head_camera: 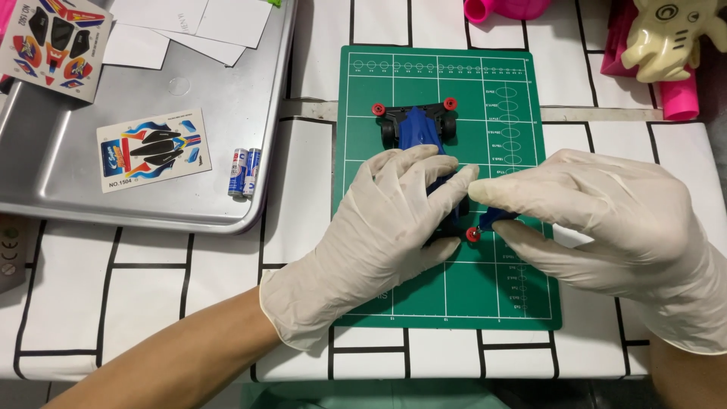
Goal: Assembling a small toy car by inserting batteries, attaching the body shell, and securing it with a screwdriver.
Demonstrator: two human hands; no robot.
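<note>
- Resting on a green cutting mat (pixel 454 303), a blue toy race car (pixel 418 130) with black chassis and red corner rollers sits in the mat's upper half, nose pointing away from the camera.
- Left hand (pixel 386 227), in a white glove, lies palm-down over the car's rear half; fingers curl around the body, holding it against the mat.
- Right hand (pixel 598 216), also gloved, comes in from the right; thumb and forefinger pinch narrow on a small blue part (pixel 496 217) at the car's rear right corner, just beside a red roller (pixel 472 235).
- Fingertips of both hands nearly meet above the car's rear.
- Mat lies on a tabletop (pixel 113 303) covered in white cloth with black brick lines.
- Metal tray (pixel 98 193) to the left, well apart from the mat; it carries two sticker sheets (pixel 154 150), blank white paper slips (pixel 189 23), and two small batteries (pixel 245 172) lying side by side near its right edge.
- Far right corner: a cream-coloured plastic figure (pixel 670 38) against pink objects (pixel 678 98); another pink item (pixel 503 9) at the top edge.
</note>
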